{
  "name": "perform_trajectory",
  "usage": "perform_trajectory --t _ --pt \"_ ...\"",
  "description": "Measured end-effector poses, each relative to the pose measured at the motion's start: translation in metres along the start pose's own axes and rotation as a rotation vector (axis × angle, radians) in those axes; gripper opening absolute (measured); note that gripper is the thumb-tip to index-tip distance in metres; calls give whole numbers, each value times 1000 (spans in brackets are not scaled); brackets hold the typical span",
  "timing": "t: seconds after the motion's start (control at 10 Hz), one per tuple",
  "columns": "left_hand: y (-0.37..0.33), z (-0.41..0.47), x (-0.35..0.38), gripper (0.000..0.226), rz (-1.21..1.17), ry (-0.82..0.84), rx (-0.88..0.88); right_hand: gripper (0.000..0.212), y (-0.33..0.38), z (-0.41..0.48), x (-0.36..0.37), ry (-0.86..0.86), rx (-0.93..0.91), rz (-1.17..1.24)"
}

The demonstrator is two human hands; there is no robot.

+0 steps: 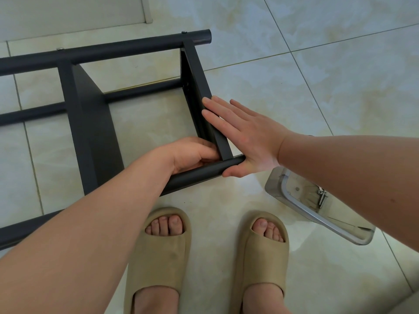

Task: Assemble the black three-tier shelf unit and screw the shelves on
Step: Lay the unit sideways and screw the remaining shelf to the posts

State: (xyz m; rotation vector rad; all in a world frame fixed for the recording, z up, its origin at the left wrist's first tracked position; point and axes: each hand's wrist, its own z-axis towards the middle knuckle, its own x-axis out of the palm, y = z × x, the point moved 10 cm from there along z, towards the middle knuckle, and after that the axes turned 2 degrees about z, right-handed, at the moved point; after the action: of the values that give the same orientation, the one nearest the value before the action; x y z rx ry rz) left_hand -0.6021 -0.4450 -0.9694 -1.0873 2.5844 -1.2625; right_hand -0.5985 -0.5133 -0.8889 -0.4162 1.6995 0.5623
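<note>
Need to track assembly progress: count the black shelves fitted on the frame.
2. One shelf stands left of centre between the poles; the other shelf sits at the right end, the right hand pressed flat against it. A third may lie beyond the left edge.

free: floor (317, 75) right of shelf unit (95, 132) | obstacles: tray (274, 184), slippers (158, 257)

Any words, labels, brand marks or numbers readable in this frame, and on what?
None: no text can be read. The black shelf unit, the clear tray, its screws, the slippers and the floor tiles show no print or label.
</note>
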Motion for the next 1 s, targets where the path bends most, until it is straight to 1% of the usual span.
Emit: perform_trajectory --t 0.2,0.4,0.5,0.6,0.7,0.8,1.0 --pt "-2 1 0 15 -59 8 23 117 0 0 1 -3 -3 2" --pt "-4 0 2 22 -77 14 26 118 0 0 0 -8 -4 0" --pt "-4 0 2 19 -100 16 19 118 0 0 1 -6 -3 3" --pt "0 1 1 15 -98 4 7 118 0 0 0 -4 -2 3" --pt "2 2 -2 15 -1 -19 2 118 0 0 0 -9 -2 1" --pt "2 2 -2 17 5 -15 9 118 0 0 0 -10 -3 0" --pt "0 2 0 16 -54 7 1 118 0 0 0 -7 -1 2"
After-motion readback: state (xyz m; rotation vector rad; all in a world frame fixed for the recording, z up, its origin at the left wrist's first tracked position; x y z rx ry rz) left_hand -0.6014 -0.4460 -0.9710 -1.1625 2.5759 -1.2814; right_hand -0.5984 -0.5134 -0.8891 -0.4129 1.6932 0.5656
